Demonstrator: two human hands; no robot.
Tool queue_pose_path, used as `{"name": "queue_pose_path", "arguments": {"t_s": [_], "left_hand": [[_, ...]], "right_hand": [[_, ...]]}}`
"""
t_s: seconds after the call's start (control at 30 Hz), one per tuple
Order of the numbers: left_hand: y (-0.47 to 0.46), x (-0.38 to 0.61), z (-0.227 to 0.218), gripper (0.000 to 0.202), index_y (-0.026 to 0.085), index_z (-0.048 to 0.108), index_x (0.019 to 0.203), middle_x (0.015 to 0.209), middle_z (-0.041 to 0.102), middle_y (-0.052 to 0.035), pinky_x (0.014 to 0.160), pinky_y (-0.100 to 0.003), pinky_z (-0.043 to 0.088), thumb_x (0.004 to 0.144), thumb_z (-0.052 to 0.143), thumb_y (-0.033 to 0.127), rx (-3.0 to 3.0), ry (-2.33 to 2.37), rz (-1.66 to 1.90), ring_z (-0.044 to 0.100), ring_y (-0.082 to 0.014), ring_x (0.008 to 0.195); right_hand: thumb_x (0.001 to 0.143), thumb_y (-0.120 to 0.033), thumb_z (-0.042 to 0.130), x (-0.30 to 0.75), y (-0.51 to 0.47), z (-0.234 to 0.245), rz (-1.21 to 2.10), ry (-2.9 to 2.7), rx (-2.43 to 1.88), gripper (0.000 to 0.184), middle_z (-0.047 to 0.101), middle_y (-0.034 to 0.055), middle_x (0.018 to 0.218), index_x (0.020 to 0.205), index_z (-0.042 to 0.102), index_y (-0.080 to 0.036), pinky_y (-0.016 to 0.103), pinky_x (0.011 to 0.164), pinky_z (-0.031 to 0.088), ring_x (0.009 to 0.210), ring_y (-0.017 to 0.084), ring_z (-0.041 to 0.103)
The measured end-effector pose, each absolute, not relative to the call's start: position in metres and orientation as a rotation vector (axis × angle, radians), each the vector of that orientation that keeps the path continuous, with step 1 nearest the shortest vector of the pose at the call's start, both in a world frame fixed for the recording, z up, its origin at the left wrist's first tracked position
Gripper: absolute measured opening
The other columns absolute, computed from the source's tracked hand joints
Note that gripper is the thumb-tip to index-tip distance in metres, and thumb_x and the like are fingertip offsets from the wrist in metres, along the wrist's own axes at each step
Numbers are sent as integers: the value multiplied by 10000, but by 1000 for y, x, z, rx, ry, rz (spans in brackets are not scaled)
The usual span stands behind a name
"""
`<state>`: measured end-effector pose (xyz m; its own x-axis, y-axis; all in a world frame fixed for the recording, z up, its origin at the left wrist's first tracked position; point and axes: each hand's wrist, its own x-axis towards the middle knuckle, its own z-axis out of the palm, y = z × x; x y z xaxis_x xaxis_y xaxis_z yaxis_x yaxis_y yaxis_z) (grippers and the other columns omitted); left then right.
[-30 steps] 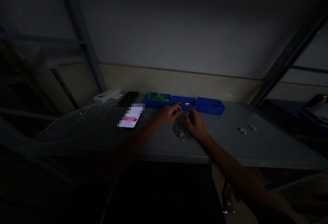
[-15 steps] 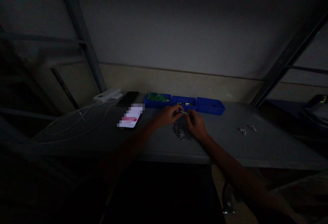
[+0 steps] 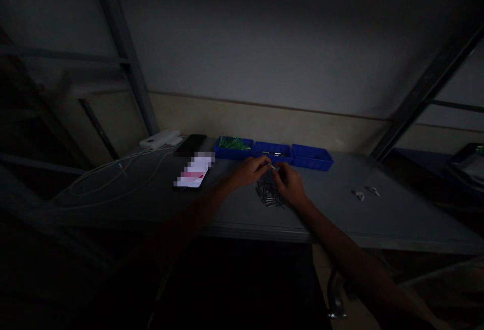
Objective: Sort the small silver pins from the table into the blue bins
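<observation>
The scene is very dark. My left hand (image 3: 250, 170) and my right hand (image 3: 290, 184) meet over a grey table (image 3: 397, 219), fingers pinched together on a small shiny metal part (image 3: 271, 167) between them. Just below the hands lies a small heap of dark metal pins or screws (image 3: 267, 192). Behind the hands stand three blue bins in a row (image 3: 273, 151); the left bin holds something green (image 3: 231, 143), and the middle one holds a few metal pieces.
A white card or phone with a blurred face (image 3: 194, 173) lies left of the hands, a black phone (image 3: 190, 145) behind it, and a white charger with looping cables (image 3: 159, 140) at far left. Two small metal bits (image 3: 365, 193) lie on the right. Metal shelf struts flank the table.
The hands stay together over the heap. The small metal part between the fingertips has tilted slightly; the view has shifted a little.
</observation>
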<state>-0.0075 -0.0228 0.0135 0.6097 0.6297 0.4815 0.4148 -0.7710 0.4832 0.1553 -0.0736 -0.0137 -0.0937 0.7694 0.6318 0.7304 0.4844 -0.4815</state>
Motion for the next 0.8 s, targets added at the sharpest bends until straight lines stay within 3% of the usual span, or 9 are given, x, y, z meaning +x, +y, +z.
{"name": "queue_pose_path", "arguments": {"t_s": [0.33, 0.67, 0.8], "left_hand": [[-15, -11, 4, 208, 167, 598, 955, 772, 667, -29, 603, -215, 401, 830, 489, 292, 2591, 1098, 601, 602, -143, 685], [-10, -15, 2, 300, 143, 593, 1016, 874, 668, -59, 624, -206, 411, 805, 530, 347, 2495, 915, 273, 605, -138, 736], [-13, -19, 7, 425, 151, 575, 1068, 937, 647, -63, 630, -209, 418, 719, 632, 385, 2476, 878, 202, 597, -146, 768]], "right_hand": [[850, -420, 393, 198, -37, -11, -144, -1583, -1561, 333, 578, 22, 612, 938, 566, -149, 236, 507, 308, 533, 144, 509], [850, -476, 393, 207, -21, -21, -135, -1578, -1726, 385, 638, 53, 681, 960, 588, -163, 239, 518, 318, 571, 158, 550], [848, -493, 386, 210, -15, -20, -152, -1518, -1749, 413, 646, 67, 701, 958, 602, -158, 243, 547, 337, 626, 172, 570]]}}
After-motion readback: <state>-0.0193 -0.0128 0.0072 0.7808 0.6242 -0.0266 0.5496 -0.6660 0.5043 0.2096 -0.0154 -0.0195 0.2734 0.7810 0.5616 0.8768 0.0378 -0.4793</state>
